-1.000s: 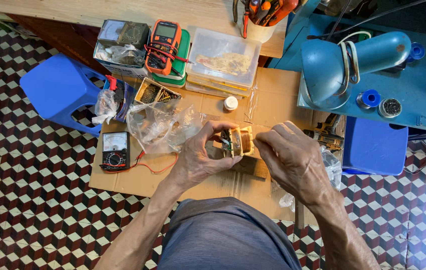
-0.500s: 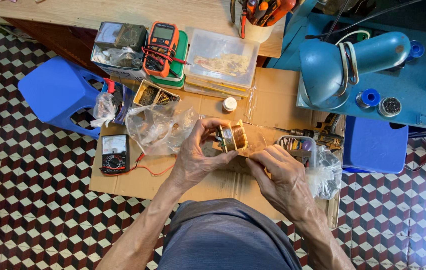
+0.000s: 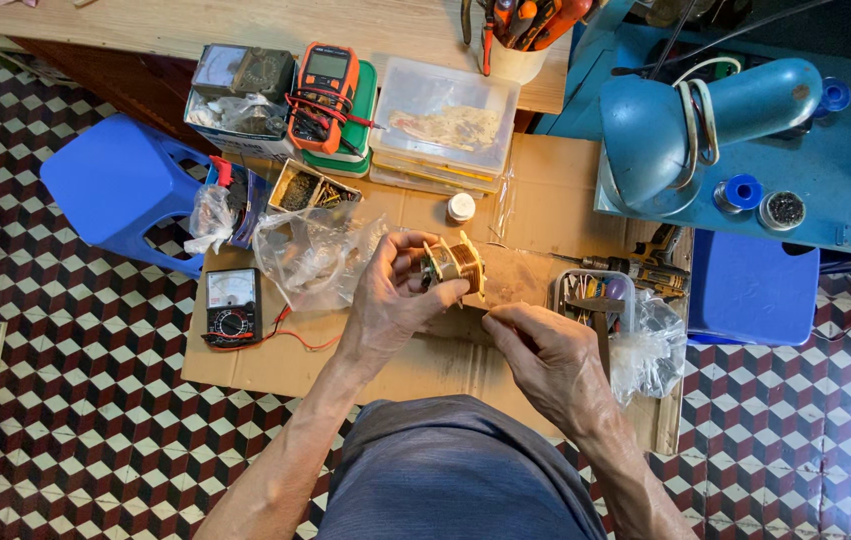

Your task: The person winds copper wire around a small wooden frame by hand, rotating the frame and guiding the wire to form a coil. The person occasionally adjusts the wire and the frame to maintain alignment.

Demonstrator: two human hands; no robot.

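Just now the fingers (image 3: 415, 272) of the left hand (image 3: 390, 305) are clamped on a small copper-wound coil (image 3: 453, 262), held above the cardboard sheet (image 3: 365, 360). Below and right of the coil, the right hand (image 3: 545, 355) has its fingers pinched together, though on what is too small to tell. Left of the coil lies a crumpled clear plastic bag (image 3: 310, 255), and farther left a black analogue meter (image 3: 233, 308).

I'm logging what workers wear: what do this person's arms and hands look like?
Both forearms are bare with no sleeves in view. The left hand and right hand wear no gloves; no rings, watch or bands show. Blue-grey cloth covers the lap below them.
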